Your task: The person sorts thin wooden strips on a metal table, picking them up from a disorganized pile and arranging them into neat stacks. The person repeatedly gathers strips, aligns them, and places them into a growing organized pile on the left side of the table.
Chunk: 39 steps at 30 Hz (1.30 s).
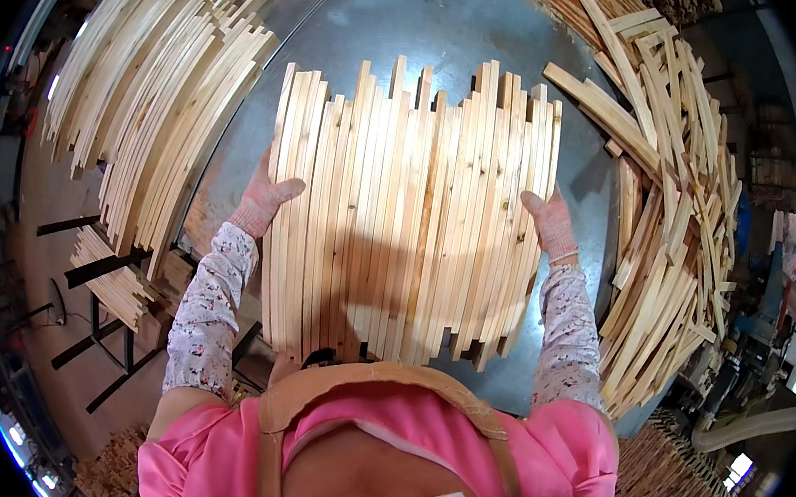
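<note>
A broad row of light wooden strips (401,211) lies side by side in front of me, their ends uneven at the far and near edges. At the row's left side, my left hand (267,199) presses inward, its thumb over the top of the outermost strips. My right hand (551,225) grips the opposite side the same way, thumb on top. Both hands wear pale fingerless-looking gloves, and their other fingers are hidden behind the outer strips. Between them the strips are squeezed together.
Under the strips is a grey metal table (339,43). A loose, tangled heap of wooden strips (673,195) lies on the right. To the left, neat stacks of strips (163,90) rest on a black metal rack (97,267). More bundled wood (679,481) stands at the lower right.
</note>
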Available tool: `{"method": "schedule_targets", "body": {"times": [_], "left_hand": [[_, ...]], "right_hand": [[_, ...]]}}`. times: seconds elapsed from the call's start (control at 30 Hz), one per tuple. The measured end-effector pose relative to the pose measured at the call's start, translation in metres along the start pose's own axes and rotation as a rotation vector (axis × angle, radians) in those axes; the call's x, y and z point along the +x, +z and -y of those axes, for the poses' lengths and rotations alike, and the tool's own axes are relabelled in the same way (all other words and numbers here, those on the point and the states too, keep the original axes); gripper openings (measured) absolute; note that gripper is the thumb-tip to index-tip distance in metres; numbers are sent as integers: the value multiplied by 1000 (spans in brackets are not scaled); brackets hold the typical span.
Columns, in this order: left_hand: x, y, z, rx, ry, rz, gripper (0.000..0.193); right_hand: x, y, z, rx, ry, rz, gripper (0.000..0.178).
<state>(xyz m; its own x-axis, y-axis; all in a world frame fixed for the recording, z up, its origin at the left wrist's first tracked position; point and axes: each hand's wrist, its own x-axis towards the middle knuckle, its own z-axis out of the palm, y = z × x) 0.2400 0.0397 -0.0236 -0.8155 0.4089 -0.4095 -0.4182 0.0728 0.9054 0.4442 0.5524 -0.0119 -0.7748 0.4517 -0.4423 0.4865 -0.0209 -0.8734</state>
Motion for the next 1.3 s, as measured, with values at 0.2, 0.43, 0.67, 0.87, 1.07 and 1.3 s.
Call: {"method": "schedule_targets", "body": {"times": [0.2,0.43,0.67,0.87,1.07,1.3], "left_hand": [[2,30,-57,1017,-167,-115,103],[6,11,-27,1306,96,-233,95],[0,1,-6,1196,112,-247,89],[2,-1,-3,1246,125,-226,92],[2,7,-8,564,177,-167,89],[7,-7,-15,45,24,-50,95]], "right_hand": [[-2,9,75,-1410,188,-77,94],[77,156,122,-641,-557,-143,105],[83,171,119,-1099,-333,-56,101],[63,112,97,-1424,-513,77,69],[19,179,83,-1338,-356,-41,90],[11,178,91,-1167,-416,-129,86]]}}
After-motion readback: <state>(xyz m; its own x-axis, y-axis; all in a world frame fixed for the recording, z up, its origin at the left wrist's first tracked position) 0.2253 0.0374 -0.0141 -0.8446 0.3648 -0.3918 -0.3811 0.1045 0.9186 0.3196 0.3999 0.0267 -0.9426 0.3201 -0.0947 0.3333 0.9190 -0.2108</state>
